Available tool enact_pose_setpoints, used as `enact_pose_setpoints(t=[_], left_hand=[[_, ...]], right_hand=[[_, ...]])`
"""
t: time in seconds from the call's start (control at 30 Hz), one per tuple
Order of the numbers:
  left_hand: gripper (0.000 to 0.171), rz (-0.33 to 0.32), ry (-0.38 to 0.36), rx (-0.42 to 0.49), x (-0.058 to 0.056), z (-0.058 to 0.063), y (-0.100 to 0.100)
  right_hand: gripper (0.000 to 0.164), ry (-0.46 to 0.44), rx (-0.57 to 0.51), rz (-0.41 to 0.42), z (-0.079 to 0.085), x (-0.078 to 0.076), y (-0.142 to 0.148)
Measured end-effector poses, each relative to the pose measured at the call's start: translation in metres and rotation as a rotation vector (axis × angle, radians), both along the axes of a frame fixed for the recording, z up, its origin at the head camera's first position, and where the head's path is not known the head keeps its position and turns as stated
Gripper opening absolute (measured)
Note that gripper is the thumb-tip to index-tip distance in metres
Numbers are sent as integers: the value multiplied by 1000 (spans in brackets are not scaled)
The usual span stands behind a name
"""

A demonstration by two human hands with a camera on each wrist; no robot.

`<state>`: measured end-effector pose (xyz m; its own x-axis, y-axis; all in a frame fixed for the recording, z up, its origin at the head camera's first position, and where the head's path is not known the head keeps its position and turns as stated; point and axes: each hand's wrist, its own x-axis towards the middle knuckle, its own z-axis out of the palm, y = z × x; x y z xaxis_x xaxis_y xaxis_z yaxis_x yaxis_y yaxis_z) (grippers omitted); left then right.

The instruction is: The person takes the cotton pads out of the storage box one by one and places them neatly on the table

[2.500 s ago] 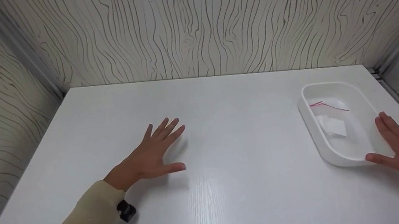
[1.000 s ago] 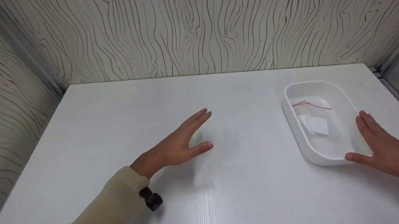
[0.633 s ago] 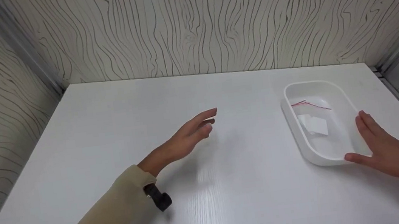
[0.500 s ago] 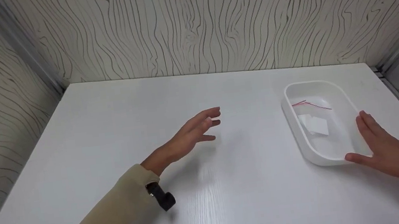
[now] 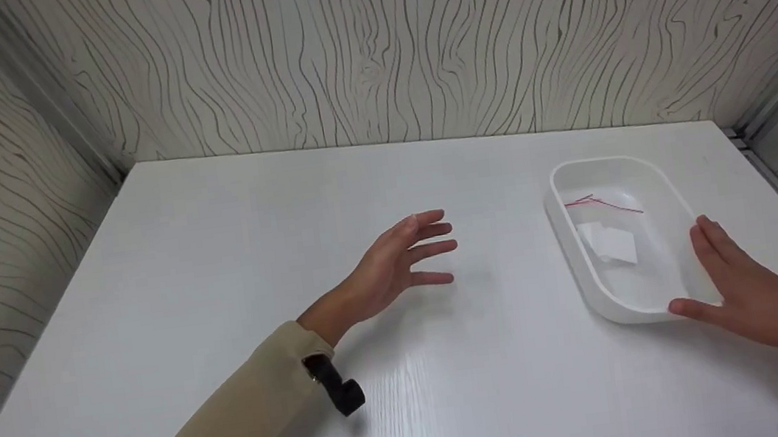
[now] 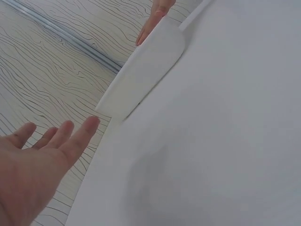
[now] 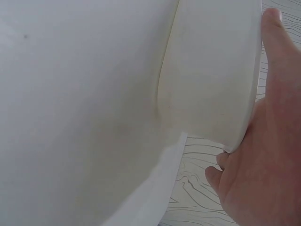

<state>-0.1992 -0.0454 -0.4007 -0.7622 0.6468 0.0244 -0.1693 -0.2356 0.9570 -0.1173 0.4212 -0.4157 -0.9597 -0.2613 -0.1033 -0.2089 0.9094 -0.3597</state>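
Note:
My left hand (image 5: 383, 264) hovers over the middle of the table with its fingers spread and holds nothing. In the left wrist view its fingertips point towards the white tray's side wall. At the right, my right hand (image 5: 758, 295) rests against the near right corner of the white rectangular tray (image 5: 593, 282). Its thumb touches the near rim and its straight fingers lie along the right side. Inside the tray lies a clear zip bag (image 5: 600, 211) with a red line along its top and a white square piece (image 5: 615, 245) in its lower part.
All of this is on a white table (image 5: 247, 213). Walls with a wood-grain pattern (image 5: 368, 50) close off the back and both sides, with metal strips in the corners. Each wrist carries a black device (image 5: 339, 388) on a strap.
My left hand has moved right, turned from palm down to its side and opened its fingers. The tray has slid left with my right hand against it.

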Motion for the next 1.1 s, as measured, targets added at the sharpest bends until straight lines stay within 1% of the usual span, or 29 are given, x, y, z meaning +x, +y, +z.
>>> enact_pose_setpoints(t=[0.13, 0.37, 0.57, 0.87, 1.1], left_hand=[[57, 10, -24, 11, 0, -2, 5], [57, 13, -57, 26, 1, -3, 13], [57, 19, -67, 37, -1, -4, 23], [51, 41, -87, 21, 0, -3, 38], [48, 48, -84, -4, -1, 2, 50]], right_hand=[[107, 27, -1, 12, -1, 2, -5], [109, -9, 18, -3, 1, 3, -17], [110, 1, 7, 1, 2, 7, -27], [111, -9, 22, 5, 4, 8, -41], [111, 5, 18, 0, 4, 10, -47]])
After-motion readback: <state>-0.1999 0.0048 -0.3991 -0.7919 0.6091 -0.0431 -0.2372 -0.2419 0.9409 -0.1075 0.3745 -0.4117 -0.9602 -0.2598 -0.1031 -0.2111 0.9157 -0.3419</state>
